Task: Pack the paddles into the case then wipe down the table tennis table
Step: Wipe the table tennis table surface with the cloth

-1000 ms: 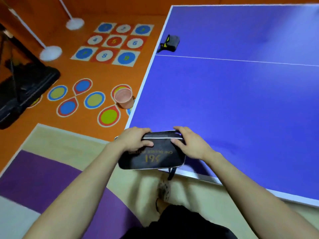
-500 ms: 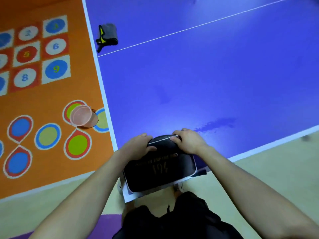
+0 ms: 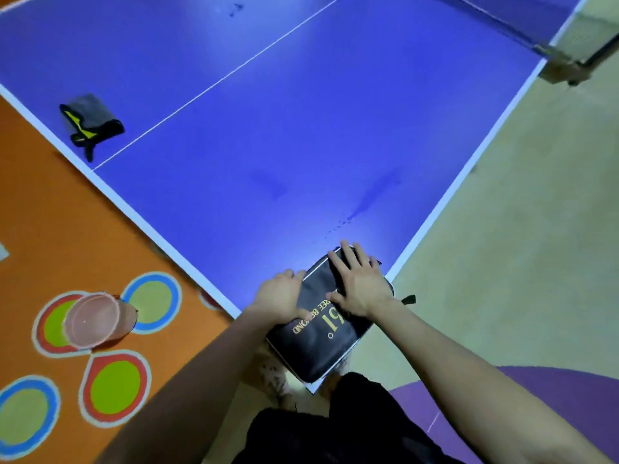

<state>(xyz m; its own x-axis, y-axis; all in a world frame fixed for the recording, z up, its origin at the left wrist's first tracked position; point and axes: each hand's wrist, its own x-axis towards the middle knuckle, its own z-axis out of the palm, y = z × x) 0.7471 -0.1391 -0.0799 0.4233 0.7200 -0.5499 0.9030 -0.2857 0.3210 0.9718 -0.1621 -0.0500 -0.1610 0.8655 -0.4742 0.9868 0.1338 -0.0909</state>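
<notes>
the case (image 3: 321,343) lies on the table's (image 3: 268,112) near corner, partly overhanging. our left hand (image 3: 281,296) grips its side, fingers curled; our right hand (image 3: 360,283) presses flat on top, fingers spread. no paddles show, so they are likely inside. we should push it fully on before letting go. a cup (image 3: 95,319) stands on the floor to the left. beyond, smears (image 3: 375,192) await wiping; a grey bundle (image 3: 90,123), maybe a cloth, lies far left.

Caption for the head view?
A left hand grips, a right hand presses the black case at the table corner.
</notes>
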